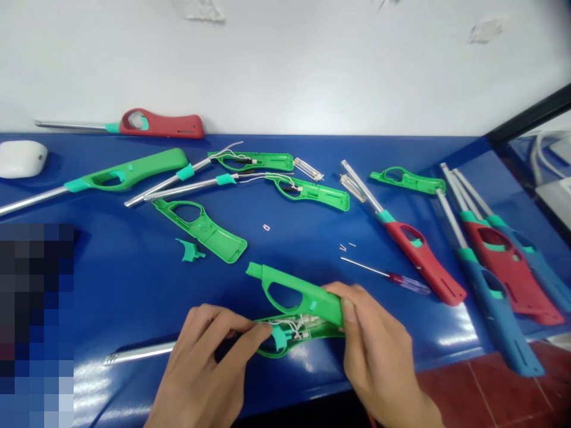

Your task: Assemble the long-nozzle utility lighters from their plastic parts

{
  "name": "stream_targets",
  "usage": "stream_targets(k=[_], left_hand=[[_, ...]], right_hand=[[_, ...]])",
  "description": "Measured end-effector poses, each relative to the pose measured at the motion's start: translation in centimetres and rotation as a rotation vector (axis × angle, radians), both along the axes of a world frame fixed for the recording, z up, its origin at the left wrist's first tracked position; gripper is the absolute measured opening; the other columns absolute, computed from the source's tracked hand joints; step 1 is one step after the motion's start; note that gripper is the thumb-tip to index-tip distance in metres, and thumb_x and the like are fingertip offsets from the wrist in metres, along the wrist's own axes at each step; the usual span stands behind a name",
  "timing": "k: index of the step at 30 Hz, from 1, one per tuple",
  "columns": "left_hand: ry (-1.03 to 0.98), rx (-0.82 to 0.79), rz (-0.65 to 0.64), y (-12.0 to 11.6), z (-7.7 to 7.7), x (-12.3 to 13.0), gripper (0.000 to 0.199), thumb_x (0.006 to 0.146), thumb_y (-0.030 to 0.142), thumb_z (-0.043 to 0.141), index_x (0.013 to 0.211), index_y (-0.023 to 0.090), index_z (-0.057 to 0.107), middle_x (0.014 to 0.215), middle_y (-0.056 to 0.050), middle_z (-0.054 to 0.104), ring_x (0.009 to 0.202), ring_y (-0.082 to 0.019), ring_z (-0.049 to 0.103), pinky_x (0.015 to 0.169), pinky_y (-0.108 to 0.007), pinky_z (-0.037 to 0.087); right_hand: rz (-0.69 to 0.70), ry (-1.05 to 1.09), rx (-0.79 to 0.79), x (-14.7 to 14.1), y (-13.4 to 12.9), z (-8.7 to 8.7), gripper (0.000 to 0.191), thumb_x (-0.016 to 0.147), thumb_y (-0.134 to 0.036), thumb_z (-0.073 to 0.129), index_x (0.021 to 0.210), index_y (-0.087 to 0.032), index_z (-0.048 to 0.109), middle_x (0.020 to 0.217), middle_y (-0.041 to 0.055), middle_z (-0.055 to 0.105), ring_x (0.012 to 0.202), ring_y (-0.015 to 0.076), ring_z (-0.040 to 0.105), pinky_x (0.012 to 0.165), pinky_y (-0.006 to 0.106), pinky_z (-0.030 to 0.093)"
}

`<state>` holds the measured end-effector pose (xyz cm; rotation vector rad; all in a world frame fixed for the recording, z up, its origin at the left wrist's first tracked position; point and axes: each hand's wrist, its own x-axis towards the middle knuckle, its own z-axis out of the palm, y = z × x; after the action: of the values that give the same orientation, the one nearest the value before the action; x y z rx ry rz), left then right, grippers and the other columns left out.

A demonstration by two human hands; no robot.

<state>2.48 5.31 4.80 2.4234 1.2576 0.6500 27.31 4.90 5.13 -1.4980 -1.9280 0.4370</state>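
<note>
My right hand grips the right end of a green half shell, which is tilted above an opened green lighter body. Inside the lower body, white wires and a clear part show. Fingers of my left hand pinch at the teal trigger at the body's left part. A metal tube sticks out to the left from under my left hand.
Behind lie opened green lighters, a loose shell, a teal trigger piece and small screws. A screwdriver and red and blue lighters are at right. A white case sits far left.
</note>
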Motion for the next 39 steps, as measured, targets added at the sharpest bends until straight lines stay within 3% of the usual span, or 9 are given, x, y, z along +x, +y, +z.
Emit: stream_targets(k=[7, 14, 21, 26, 29, 32, 35, 39], left_hand=[[-0.043, 0.023, 0.067, -0.1, 0.1, 0.8, 0.039, 0.096, -0.010, 0.052, 0.112, 0.021, 0.069, 0.094, 0.000, 0.063, 0.087, -0.014, 0.049, 0.082, -0.031, 0.042], [-0.055, 0.072, -0.011, 0.0, -0.3, 0.6, 0.042, 0.095, -0.011, 0.049, 0.119, 0.018, 0.067, 0.093, -0.002, 0.060, 0.085, -0.016, 0.048, 0.077, -0.033, 0.040], [-0.015, 0.091, -0.029, -0.3, -0.1, 0.3, 0.040, 0.095, -0.010, 0.051, 0.118, 0.017, 0.069, 0.096, -0.003, 0.060, 0.087, -0.016, 0.049, 0.081, -0.034, 0.040], [0.017, 0.137, -0.041, -0.4, -0.4, -0.1, 0.043, 0.094, -0.009, 0.051, 0.123, 0.017, 0.068, 0.103, -0.006, 0.063, 0.091, -0.017, 0.052, 0.084, -0.033, 0.044], [0.102, 0.179, -0.076, -0.7, -0.8, -0.9, 0.044, 0.097, -0.003, 0.048, 0.129, 0.019, 0.068, 0.109, -0.007, 0.065, 0.095, -0.020, 0.053, 0.088, -0.037, 0.044], [0.192, 0.186, -0.136, -0.9, -0.9, -1.5, 0.045, 0.099, 0.003, 0.048, 0.135, 0.020, 0.067, 0.117, -0.008, 0.068, 0.101, -0.024, 0.052, 0.093, -0.042, 0.040], [0.207, 0.149, -0.147, -0.9, -0.5, -1.5, 0.043, 0.099, 0.002, 0.049, 0.134, 0.018, 0.067, 0.115, -0.008, 0.069, 0.100, -0.025, 0.050, 0.091, -0.042, 0.038], [0.097, 0.118, -0.109, -0.6, 0.0, -0.2, 0.037, 0.096, -0.006, 0.052, 0.122, 0.014, 0.068, 0.099, -0.006, 0.065, 0.089, -0.020, 0.047, 0.084, -0.039, 0.038]], right_hand=[[-0.017, -0.018, 0.001, 0.0, -0.3, 0.0, 0.029, 0.109, -0.011, 0.039, 0.125, -0.023, 0.060, 0.095, 0.0006, 0.069, 0.078, 0.0118, 0.065, 0.071, 0.024, 0.051], [-0.015, -0.033, 0.007, 0.1, -0.4, -0.3, 0.029, 0.109, -0.011, 0.041, 0.127, -0.024, 0.061, 0.100, 0.0017, 0.072, 0.083, 0.0129, 0.067, 0.072, 0.024, 0.052], [-0.078, -0.011, 0.007, 0.7, 0.9, 1.1, 0.029, 0.109, -0.013, 0.046, 0.129, -0.023, 0.064, 0.107, 0.0000, 0.075, 0.095, 0.0110, 0.071, 0.083, 0.022, 0.055], [-0.078, -0.145, 0.052, 2.1, 2.5, 1.3, 0.024, 0.107, -0.023, 0.058, 0.128, -0.022, 0.070, 0.120, 0.0053, 0.074, 0.110, 0.0208, 0.066, 0.098, 0.038, 0.052], [0.031, -0.196, 0.121, 2.8, 1.9, 1.4, 0.031, 0.100, -0.034, 0.071, 0.129, -0.023, 0.069, 0.133, 0.0088, 0.068, 0.122, 0.0275, 0.058, 0.105, 0.047, 0.047], [0.262, -0.220, 0.099, 2.8, 0.8, 1.5, 0.039, 0.097, -0.043, 0.075, 0.130, -0.023, 0.067, 0.129, 0.0077, 0.069, 0.122, 0.0272, 0.056, 0.107, 0.048, 0.045], [0.359, -0.153, 0.024, 2.3, 0.1, 1.1, 0.032, 0.102, -0.034, 0.070, 0.130, -0.020, 0.066, 0.122, 0.0070, 0.071, 0.114, 0.0232, 0.059, 0.099, 0.042, 0.051], [0.352, -0.037, 0.011, 2.0, 0.1, 0.4, 0.029, 0.101, -0.020, 0.068, 0.131, -0.018, 0.066, 0.117, 0.0079, 0.070, 0.106, 0.0206, 0.060, 0.091, 0.036, 0.058]])
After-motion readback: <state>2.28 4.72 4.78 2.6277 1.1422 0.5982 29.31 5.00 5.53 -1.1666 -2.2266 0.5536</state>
